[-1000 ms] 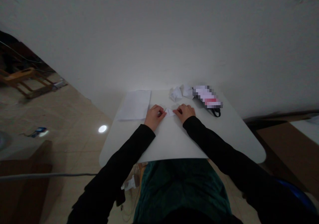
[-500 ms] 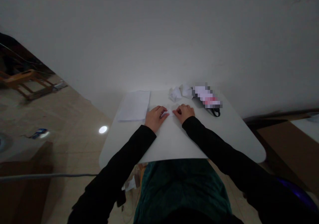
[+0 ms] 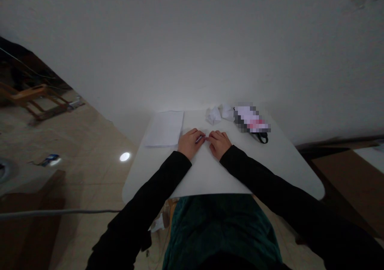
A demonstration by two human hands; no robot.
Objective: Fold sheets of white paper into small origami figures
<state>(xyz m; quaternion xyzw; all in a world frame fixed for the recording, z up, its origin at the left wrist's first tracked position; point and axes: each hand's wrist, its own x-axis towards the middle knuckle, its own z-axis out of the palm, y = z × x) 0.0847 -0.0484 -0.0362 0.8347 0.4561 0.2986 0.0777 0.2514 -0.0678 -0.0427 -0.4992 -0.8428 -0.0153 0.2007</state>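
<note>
My left hand [image 3: 189,143] and my right hand [image 3: 219,143] meet fingertip to fingertip above the white table [image 3: 207,178]. Between them is a small piece of folded white paper [image 3: 199,139], mostly covered by the fingers. My left thumb and fingers pinch it, and the right fingertips close on its other end. Beside my left hand lies a flat stack of white paper [image 3: 165,128]. Beyond my right hand stand two folded white paper shapes, one nearer [image 3: 214,115] and one farther back [image 3: 227,112].
A dark pouch with a loop strap [image 3: 263,137], partly blurred out, lies at the table's right rear. The grey-white wall [image 3: 192,54] rises behind the table. A wooden chair [image 3: 36,92] stands on the floor at left, and a cardboard box [image 3: 345,174] is at right.
My hands have come closer together, and the right fingers have curled in against the left. The small paper is more hidden now. The whole view has shifted slightly.
</note>
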